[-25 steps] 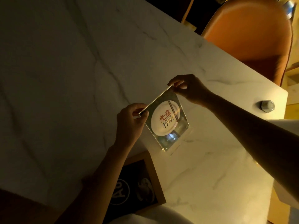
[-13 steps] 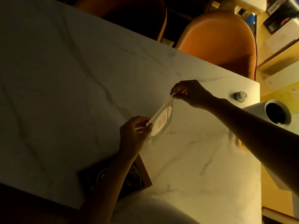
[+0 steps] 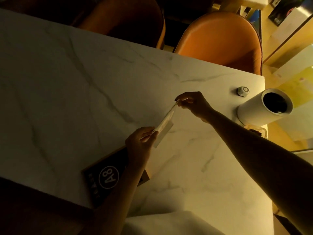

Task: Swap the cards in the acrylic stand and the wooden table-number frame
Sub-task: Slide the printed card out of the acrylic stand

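The clear acrylic stand (image 3: 165, 126) with its card is seen almost edge-on above the white marble table (image 3: 84, 85). My left hand (image 3: 141, 142) pinches its near lower corner and my right hand (image 3: 193, 103) pinches its far upper corner. The card's print is barely visible from this angle. The wooden table-number frame (image 3: 108, 178) lies flat near the table's front edge, showing a dark card marked "A8", partly hidden under my left forearm.
A white cylindrical bin (image 3: 264, 107) with a dark opening stands by the table's right edge. A small metal knob (image 3: 243, 91) sits at the far right corner. Two orange chairs (image 3: 218, 41) stand behind the table. Shelves and boxes fill the right side.
The stand has tilted from face-on to nearly edge-on while both hands keep hold of its corners. The camera has pulled back, bringing the bin and the "A8" frame into view.
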